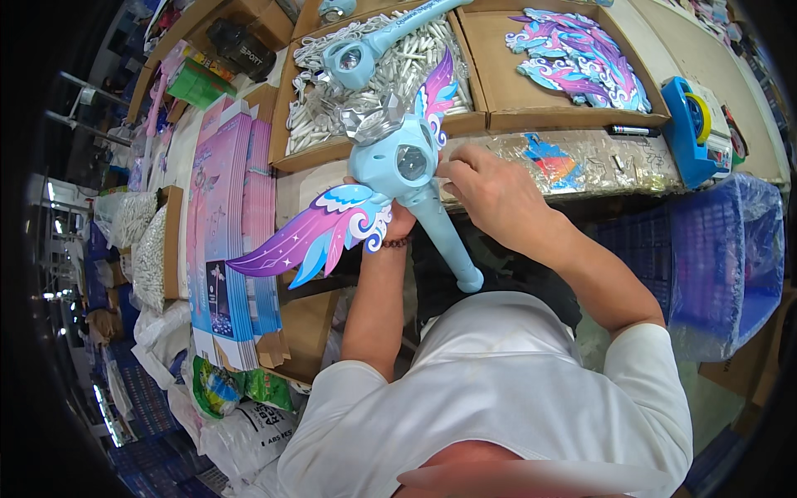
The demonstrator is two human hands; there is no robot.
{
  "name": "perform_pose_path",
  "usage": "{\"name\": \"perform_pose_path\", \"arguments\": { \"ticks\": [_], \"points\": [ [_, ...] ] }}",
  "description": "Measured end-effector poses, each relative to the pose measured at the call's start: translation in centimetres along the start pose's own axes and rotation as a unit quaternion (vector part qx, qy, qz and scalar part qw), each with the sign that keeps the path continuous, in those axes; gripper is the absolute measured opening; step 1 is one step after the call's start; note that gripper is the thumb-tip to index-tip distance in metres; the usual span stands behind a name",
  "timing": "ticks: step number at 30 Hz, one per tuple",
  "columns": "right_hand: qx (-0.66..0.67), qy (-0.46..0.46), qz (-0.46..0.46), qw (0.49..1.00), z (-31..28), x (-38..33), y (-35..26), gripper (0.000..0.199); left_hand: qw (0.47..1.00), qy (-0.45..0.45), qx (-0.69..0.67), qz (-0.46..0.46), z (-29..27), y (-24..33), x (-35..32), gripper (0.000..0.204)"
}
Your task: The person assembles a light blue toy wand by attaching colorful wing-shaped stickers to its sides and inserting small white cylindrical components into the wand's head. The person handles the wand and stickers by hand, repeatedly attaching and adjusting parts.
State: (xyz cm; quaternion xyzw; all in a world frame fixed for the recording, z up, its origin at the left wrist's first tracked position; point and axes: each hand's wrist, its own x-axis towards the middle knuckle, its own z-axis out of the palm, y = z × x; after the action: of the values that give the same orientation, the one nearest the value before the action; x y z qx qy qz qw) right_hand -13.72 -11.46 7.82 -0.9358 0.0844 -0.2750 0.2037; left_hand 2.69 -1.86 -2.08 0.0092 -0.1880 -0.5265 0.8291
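Observation:
A light-blue toy wand (448,241) is held in front of me, its round head up and its handle slanting down to the right. The head has a clear round window and a faceted clear crown (374,120) on top. A purple, pink and blue wing (332,228) spreads from its left side, and a second wing (437,91) rises at the upper right. My left hand (402,222) grips the wand from beneath, mostly hidden behind it. Close against the head's right side, my right hand (494,195) has its fingers curled in a pinch; whatever lies between the fingertips is hidden.
Beyond the wand, a cardboard box (324,153) holds white corded parts and another wand (353,62). Loose wings (581,62) fill part of the adjoining tray. A blue tape dispenser (685,137) and black marker (633,130) lie right; flat printed boxes (224,216) are stacked left.

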Motion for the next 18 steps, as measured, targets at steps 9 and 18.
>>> {"name": "perform_pose_path", "arguments": {
  "ticks": [9, 18],
  "points": [
    [0.003, 0.034, -0.020, 0.999, 0.4, -0.4, 0.7, 0.021, 0.999, 0.026, -0.033, 0.001, -1.5, 0.4, -0.7, 0.093],
    [-0.065, -0.017, 0.010, 0.998, 0.4, -0.6, 0.4, 0.014, 0.970, 0.178, 0.164, 0.027, -3.3, 1.1, -1.0, 0.100]
  ]
}}
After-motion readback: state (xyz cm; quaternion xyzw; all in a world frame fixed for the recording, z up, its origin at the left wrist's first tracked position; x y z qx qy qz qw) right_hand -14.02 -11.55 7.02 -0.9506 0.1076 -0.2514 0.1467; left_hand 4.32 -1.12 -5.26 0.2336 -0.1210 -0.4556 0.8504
